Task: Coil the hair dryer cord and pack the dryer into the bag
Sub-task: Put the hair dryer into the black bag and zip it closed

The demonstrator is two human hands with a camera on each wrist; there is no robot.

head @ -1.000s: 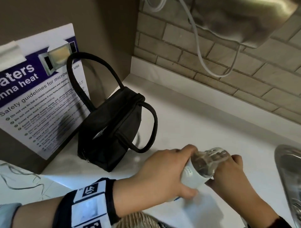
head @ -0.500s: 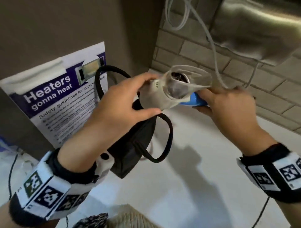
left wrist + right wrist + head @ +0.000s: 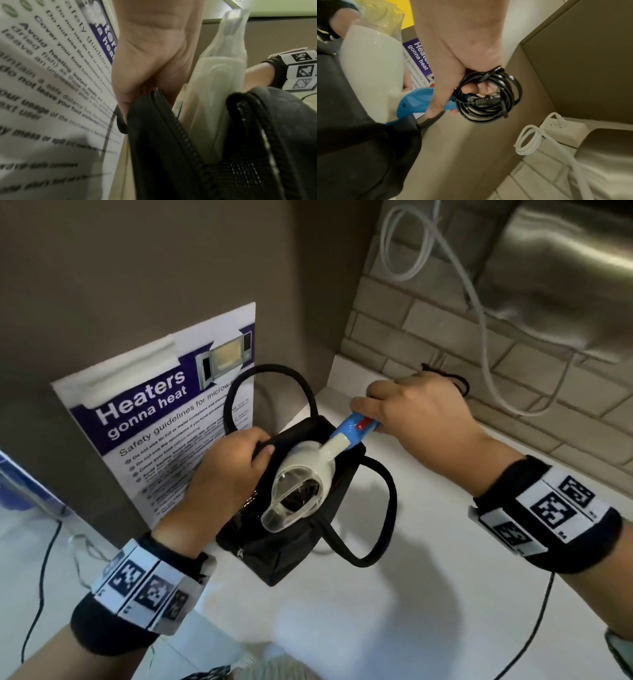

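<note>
A white hair dryer (image 3: 305, 474) with a clear nozzle and a blue handle (image 3: 356, 428) sits partly inside the open black bag (image 3: 291, 539) on the white counter. My right hand (image 3: 411, 412) grips the blue handle (image 3: 416, 101) together with the coiled black cord (image 3: 488, 94). My left hand (image 3: 233, 467) pinches the bag's near rim (image 3: 145, 108) and holds the mouth open beside the dryer body (image 3: 214, 101). The nozzle points toward me.
A microwave safety poster (image 3: 164, 419) leans on the brown wall behind the bag. A white cable (image 3: 479, 330) hangs from a steel unit (image 3: 565, 268) over the tiled wall. The white counter (image 3: 428, 594) stretches right of the bag; a thin black wire (image 3: 534, 621) trails from my right wrist.
The dryer has come down from in front of the poster into the bag's mouth. My left hand let go of the dryer body and took hold of the bag's rim.
</note>
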